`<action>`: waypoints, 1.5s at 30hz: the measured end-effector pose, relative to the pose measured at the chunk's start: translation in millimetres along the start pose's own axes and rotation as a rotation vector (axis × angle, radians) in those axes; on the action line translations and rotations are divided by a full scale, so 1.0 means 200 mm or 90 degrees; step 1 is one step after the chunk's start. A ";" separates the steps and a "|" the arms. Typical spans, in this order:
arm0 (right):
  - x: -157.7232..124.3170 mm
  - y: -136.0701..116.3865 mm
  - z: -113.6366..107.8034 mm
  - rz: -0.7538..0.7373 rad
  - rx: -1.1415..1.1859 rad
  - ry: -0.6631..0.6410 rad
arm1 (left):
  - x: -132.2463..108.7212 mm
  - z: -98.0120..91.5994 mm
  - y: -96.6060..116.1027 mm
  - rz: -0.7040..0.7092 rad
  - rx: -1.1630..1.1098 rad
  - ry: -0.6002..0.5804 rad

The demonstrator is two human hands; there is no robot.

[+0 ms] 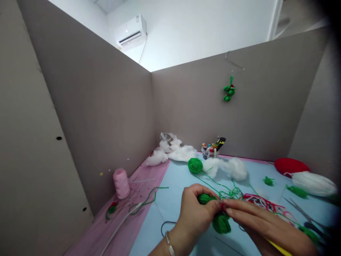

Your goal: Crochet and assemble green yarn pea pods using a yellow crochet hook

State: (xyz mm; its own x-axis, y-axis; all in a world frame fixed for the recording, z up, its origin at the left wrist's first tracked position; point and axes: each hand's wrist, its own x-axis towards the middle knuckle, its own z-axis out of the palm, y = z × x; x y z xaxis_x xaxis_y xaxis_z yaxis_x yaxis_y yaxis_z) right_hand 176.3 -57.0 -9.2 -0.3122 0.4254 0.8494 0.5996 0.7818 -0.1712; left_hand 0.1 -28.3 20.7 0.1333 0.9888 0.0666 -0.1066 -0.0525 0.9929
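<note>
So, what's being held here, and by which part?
A green yarn piece, pinched near its red middle by the left hand. The right hand also reaches there, its own hold unclear.

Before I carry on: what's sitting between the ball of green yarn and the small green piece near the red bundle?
White fluffy stuffing lies between the ball of green yarn and the small green piece, as the head view shows.
</note>
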 end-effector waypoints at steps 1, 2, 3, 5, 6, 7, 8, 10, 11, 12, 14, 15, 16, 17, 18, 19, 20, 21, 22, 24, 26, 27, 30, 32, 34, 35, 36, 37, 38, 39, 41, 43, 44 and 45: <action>0.00 0.02 -0.01 -0.031 -0.010 -0.029 | 0.00 0.00 0.00 -0.030 -0.042 -0.019; 0.00 0.05 -0.01 -0.065 -0.018 -0.053 | 0.00 0.00 0.00 -0.055 -0.081 -0.037; 0.00 0.07 -0.02 -0.099 -0.026 -0.082 | 0.00 0.00 0.01 -0.074 -0.112 -0.052; -0.01 0.11 -0.02 -0.130 -0.050 -0.103 | -0.01 0.00 0.01 -0.087 -0.137 -0.071; -0.02 0.12 -0.02 -0.129 -0.069 -0.104 | -0.02 0.01 0.01 -0.086 -0.127 -0.073; -0.02 0.12 -0.02 -0.121 -0.086 -0.099 | -0.02 0.01 0.01 -0.077 -0.106 -0.075; -0.03 0.12 -0.02 -0.116 -0.102 -0.093 | -0.03 0.02 0.01 -0.058 -0.079 -0.076; -0.03 0.10 -0.02 -0.093 -0.118 -0.086 | -0.04 0.03 0.01 -0.018 -0.028 -0.082; -0.03 0.08 -0.02 -0.075 -0.120 -0.077 | -0.04 0.03 0.01 -0.006 -0.014 -0.087; -0.02 0.07 -0.02 -0.059 -0.116 -0.061 | -0.05 0.03 0.01 -0.002 -0.012 -0.092; -0.01 0.03 -0.01 -0.016 -0.093 -0.019 | -0.05 0.03 0.02 -0.014 -0.036 -0.093; 0.01 0.01 -0.01 0.008 -0.073 0.002 | -0.05 0.03 0.02 -0.023 -0.062 -0.093; 0.02 -0.01 0.00 0.031 -0.046 0.021 | -0.05 0.02 0.02 -0.032 -0.097 -0.095; 0.03 -0.02 0.00 0.057 -0.016 0.036 | -0.05 0.02 0.03 -0.045 -0.140 -0.103; 0.04 -0.04 0.01 0.082 0.014 0.053 | -0.04 0.01 0.03 -0.065 -0.187 -0.115; 0.05 -0.05 0.02 0.106 0.041 0.073 | -0.04 0.01 0.02 -0.086 -0.230 -0.130; 0.05 -0.06 0.03 0.130 0.063 0.093 | -0.04 0.01 0.02 -0.105 -0.263 -0.145; 0.06 -0.07 0.03 0.150 0.076 0.111 | -0.04 0.00 0.01 -0.118 -0.285 -0.156; 0.06 -0.07 0.04 0.172 0.083 0.124 | -0.03 0.00 0.01 -0.125 -0.297 -0.162; 0.05 -0.07 0.05 0.207 0.094 0.138 | -0.03 0.00 0.00 -0.127 -0.308 -0.160; 0.05 -0.07 0.06 0.225 0.111 0.136 | -0.03 0.00 0.00 -0.134 -0.318 -0.154; 0.04 -0.07 0.06 0.227 0.120 0.135 | -0.03 0.00 0.00 -0.140 -0.321 -0.153; 0.03 -0.06 0.06 0.226 0.136 0.140 | -0.03 0.00 0.01 -0.155 -0.324 -0.153; 0.02 -0.06 0.06 0.232 0.136 0.144 | -0.03 0.00 0.01 -0.160 -0.329 -0.154; 0.01 -0.05 0.06 0.234 0.121 0.140 | -0.03 0.00 0.02 -0.157 -0.339 -0.154; 0.01 -0.05 0.06 0.231 0.110 0.132 | -0.03 0.00 0.02 -0.152 -0.343 -0.154; 0.00 -0.05 0.06 0.225 0.098 0.123 | -0.03 0.00 0.02 -0.147 -0.348 -0.156; -0.01 -0.04 0.05 0.219 0.087 0.114 | -0.03 0.00 0.02 -0.142 -0.351 -0.158; -0.01 -0.04 0.05 0.211 0.078 0.107 | -0.03 0.00 0.02 -0.141 -0.349 -0.160; -0.01 -0.04 0.05 0.200 0.070 0.100 | -0.03 -0.01 0.02 -0.141 -0.344 -0.161; -0.01 -0.03 0.05 0.173 0.055 0.086 | -0.02 -0.01 0.02 -0.149 -0.328 -0.163; -0.01 -0.02 0.04 0.144 0.039 0.069 | -0.02 -0.01 0.01 -0.157 -0.305 -0.164; 0.00 -0.02 0.04 0.129 0.032 0.067 | -0.02 -0.01 0.01 -0.158 -0.291 -0.165; 0.00 -0.02 0.04 0.123 0.024 0.072 | -0.01 -0.01 0.01 -0.157 -0.274 -0.166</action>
State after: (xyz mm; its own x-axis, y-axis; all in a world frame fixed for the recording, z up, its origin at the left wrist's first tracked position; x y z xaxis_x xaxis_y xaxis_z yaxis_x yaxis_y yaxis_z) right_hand 167.2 -55.9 -12.6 -0.1079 0.5164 0.8495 0.6121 0.7079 -0.3525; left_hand -2.6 -30.7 22.0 0.4392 0.8943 -0.0858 -0.4271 0.2919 0.8558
